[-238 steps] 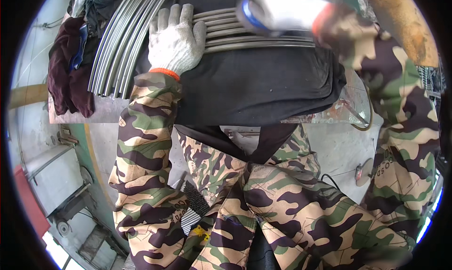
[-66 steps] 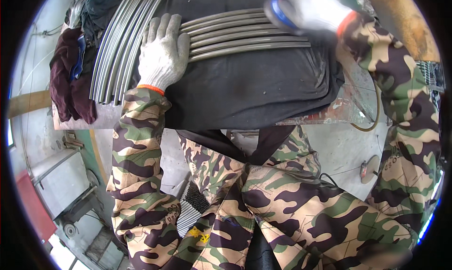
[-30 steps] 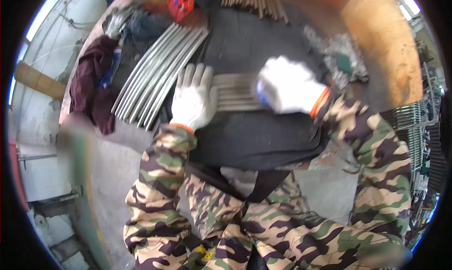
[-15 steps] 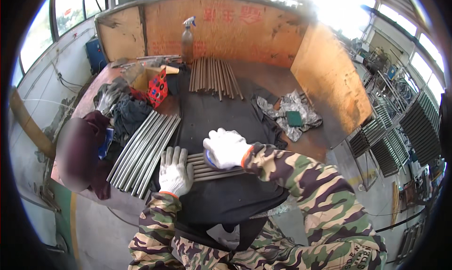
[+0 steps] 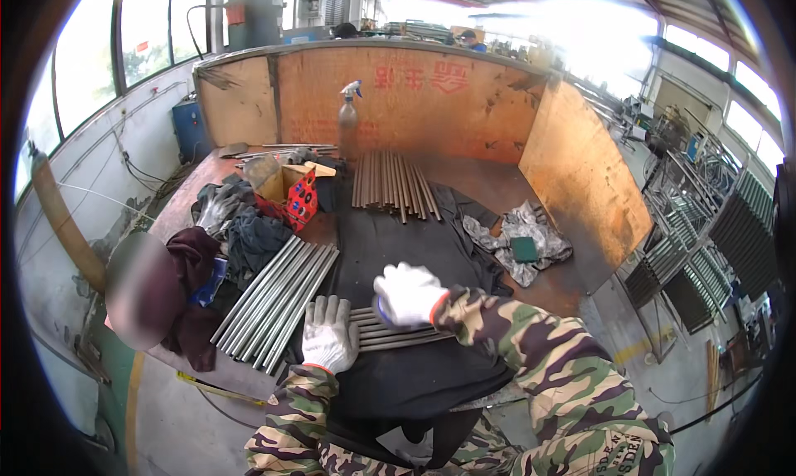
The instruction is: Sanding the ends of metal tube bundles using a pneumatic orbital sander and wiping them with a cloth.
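Note:
A short row of metal rods (image 5: pixel 390 340) lies crosswise on a black cloth (image 5: pixel 398 376) in front of me. My left hand (image 5: pixel 330 337), in a white knit glove, rests flat at the rods' left ends, fingers stretched out and pointing away. Over the middle of the row, my right hand (image 5: pixel 410 295) is closed, also gloved in white. A blue edge shows beneath it, but what it grips is hidden. Just left of my left hand lies a slanted bundle of shiny silver rods (image 5: pixel 275 303). Darker brown rods (image 5: pixel 393 184) are grouped farther back.
Orange-brown boards (image 5: pixel 398 103) wall the table's back and right. A spray bottle (image 5: pixel 348 123) stands near the back board. Dark rags (image 5: pixel 257 240) and a red patterned box (image 5: pixel 302 201) sit at left. A green pad (image 5: pixel 524 249) lies on a crumpled grey cloth (image 5: pixel 543 235) at right.
The view has tilted upward, so the table appears lower in the picture and slightly to the right. Both hands keep nearly the same places on the rods.

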